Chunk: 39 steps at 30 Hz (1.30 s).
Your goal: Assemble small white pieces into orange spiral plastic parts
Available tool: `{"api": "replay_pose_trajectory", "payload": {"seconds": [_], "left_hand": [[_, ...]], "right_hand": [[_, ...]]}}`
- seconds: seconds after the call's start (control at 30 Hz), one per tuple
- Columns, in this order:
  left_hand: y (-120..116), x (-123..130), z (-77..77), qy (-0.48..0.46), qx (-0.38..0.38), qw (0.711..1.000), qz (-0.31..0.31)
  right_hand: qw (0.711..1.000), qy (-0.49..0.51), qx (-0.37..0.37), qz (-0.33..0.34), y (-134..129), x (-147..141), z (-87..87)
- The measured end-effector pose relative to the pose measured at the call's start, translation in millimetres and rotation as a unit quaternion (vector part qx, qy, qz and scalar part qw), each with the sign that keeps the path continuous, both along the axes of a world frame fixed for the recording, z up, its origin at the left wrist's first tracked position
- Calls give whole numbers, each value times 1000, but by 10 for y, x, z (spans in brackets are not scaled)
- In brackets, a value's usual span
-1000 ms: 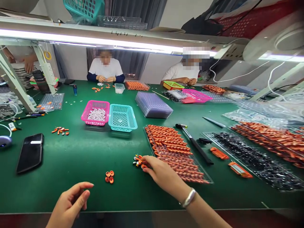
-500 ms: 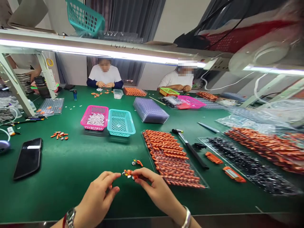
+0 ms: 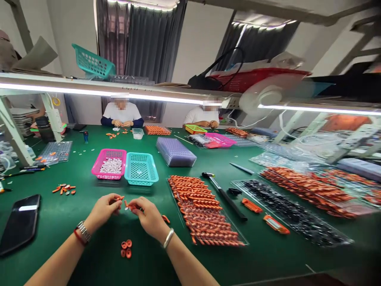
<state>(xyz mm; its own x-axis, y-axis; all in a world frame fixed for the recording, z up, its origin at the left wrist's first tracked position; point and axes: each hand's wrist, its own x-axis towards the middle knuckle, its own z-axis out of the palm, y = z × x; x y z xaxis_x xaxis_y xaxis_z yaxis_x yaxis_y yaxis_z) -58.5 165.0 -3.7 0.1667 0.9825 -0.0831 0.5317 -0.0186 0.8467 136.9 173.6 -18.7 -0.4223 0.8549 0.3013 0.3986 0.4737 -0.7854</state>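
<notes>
**Two hands meet over a small orange part**

Head view: the left hand (image 3: 104, 207) and right hand (image 3: 148, 213) pinch a small orange piece (image 3: 128, 206) with a pale tip between their fingertips, above the green table (image 3: 74, 222). It is too small to make out clearly; its long axis seems to run left to right, hand to hand. Three orange rings (image 3: 126, 248) lie below, a tray of orange parts (image 3: 202, 208) to the right.
</notes>
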Motion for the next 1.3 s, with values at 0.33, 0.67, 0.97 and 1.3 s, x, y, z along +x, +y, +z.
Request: {"api": "replay_pose_trajectory", "payload": {"seconds": [0.33,0.67,0.97,1.3], "left_hand": [[-79,-11,3,188,9,982,-3],[-144,54,41,149,48,988,13],[-223,244,-74,98,59,992,53],[-235,247,-146,129,83,985,72]], "right_hand": [[996,48,-68,43,26,95,-330],[991,49,-79,94,-39,63,-262],[988,11,-82,130,-42,153,-279],[990,-45,-68,116,-8,266,-322]]}}
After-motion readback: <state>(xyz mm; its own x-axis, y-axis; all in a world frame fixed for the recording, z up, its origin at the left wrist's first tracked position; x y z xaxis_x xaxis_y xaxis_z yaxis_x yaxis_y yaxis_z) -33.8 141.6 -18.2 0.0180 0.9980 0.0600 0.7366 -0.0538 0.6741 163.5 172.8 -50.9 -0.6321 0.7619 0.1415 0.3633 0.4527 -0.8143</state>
